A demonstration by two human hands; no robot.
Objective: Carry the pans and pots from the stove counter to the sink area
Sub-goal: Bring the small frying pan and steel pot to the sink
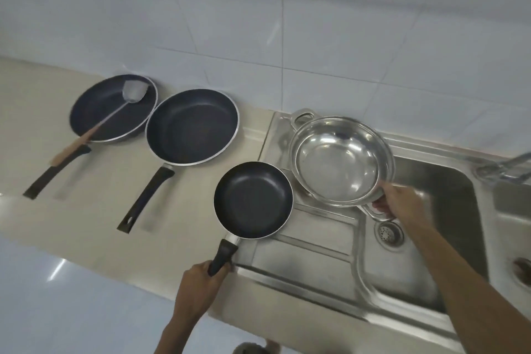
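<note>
My left hand (201, 286) grips the black handle of a small black frying pan (253, 200), which hovers at the edge where the counter meets the steel drainboard. In my right hand (398, 201) is the near loop handle of a shiny steel pot (340, 159), held tilted over the drainboard beside the sink basin. Two larger dark frying pans rest on the beige counter (43, 109): a middle pan (192, 126) and a far-left pan (113, 108) with a metal spatula (115, 115) lying in it.
The steel sink unit has a ribbed drainboard (310, 253), a basin with a round drain (389, 231), and a tap (508, 164) at the right. A second basin (514, 210) shows at the far right. A white tiled wall runs behind; pale floor lies below left.
</note>
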